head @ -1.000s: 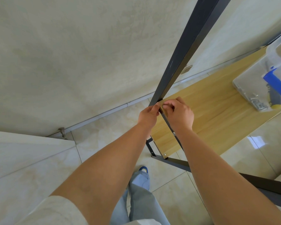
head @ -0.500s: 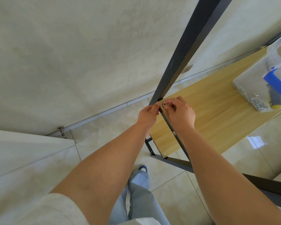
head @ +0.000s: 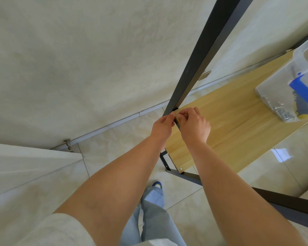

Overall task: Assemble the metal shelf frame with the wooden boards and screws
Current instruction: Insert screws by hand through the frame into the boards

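Note:
A dark metal frame post rises from the corner of a light wooden board. My left hand grips the post's base from the left, thumb on the frame rail. My right hand has its fingertips pinched at the board's back left corner against the rail; a screw seems to be in them, mostly hidden. A fitted screw shows at the board's near corner. A lower frame bar runs toward the right.
A clear plastic box with small metal hardware, a blue piece and a screwdriver handle sits on the board's right end. The wall is close behind. My leg and shoe stand on the tiled floor below. A door stop is left.
My right hand's fingers have turned slightly at the corner, as if twisting the screw. The left hand keeps its grip on the post. The view shifted a little.

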